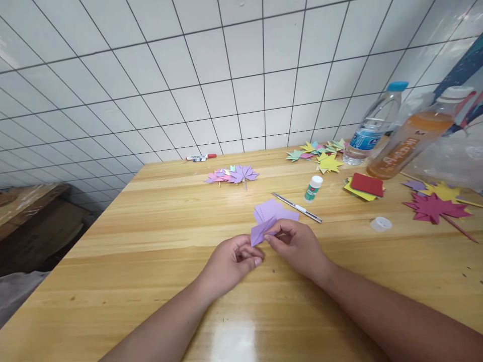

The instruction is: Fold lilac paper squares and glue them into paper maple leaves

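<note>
Between the thumb and fingers of my right hand (296, 246) is pinched a small folded piece of purple paper (261, 232), held above the table. My left hand (232, 261) is close below its left end, fingers loosely curled and thumb apart, with nothing visible in its grasp. Whether its fingertips touch the paper I cannot tell. Just behind lie more purple paper pieces (273, 210), partly covered by the held piece and my right hand. A slim utility knife (297, 207) rests diagonally beyond them, and a glue stick (313, 189) stands upright to its right.
Paper maple leaves (243, 174) lie at the back, more leaves (328, 162) farther right. A marker (202, 157) is near the tiled wall. On the right are a water bottle (372, 130), an orange drink bottle (413, 138), stacked paper (367, 185), a clear cap (381, 224) and a crimson leaf (433, 207).
</note>
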`<action>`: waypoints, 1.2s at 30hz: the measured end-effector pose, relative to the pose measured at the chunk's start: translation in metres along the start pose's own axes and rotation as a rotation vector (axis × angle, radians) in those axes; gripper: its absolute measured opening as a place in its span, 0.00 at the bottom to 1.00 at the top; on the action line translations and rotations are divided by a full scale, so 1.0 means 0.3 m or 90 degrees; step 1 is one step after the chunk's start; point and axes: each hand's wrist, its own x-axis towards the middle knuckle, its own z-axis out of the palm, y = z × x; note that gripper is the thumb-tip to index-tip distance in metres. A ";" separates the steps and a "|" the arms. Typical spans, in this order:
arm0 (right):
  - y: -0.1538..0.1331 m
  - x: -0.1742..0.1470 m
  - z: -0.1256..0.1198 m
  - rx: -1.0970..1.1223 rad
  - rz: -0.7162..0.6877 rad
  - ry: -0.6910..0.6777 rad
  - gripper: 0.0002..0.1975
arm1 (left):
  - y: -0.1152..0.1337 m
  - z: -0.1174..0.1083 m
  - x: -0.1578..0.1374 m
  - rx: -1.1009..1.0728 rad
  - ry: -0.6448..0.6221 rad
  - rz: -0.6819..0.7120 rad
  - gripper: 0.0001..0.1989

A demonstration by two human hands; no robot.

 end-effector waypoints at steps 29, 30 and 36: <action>-0.018 -0.003 -0.003 0.052 0.099 -0.016 0.24 | -0.004 0.024 0.012 -0.056 0.078 -0.050 0.15; -0.016 -0.002 -0.004 0.062 0.100 -0.023 0.23 | -0.005 0.023 0.013 -0.061 0.081 -0.055 0.15; -0.018 -0.002 0.000 0.088 0.118 -0.073 0.26 | 0.000 0.018 0.013 -0.074 0.087 -0.052 0.14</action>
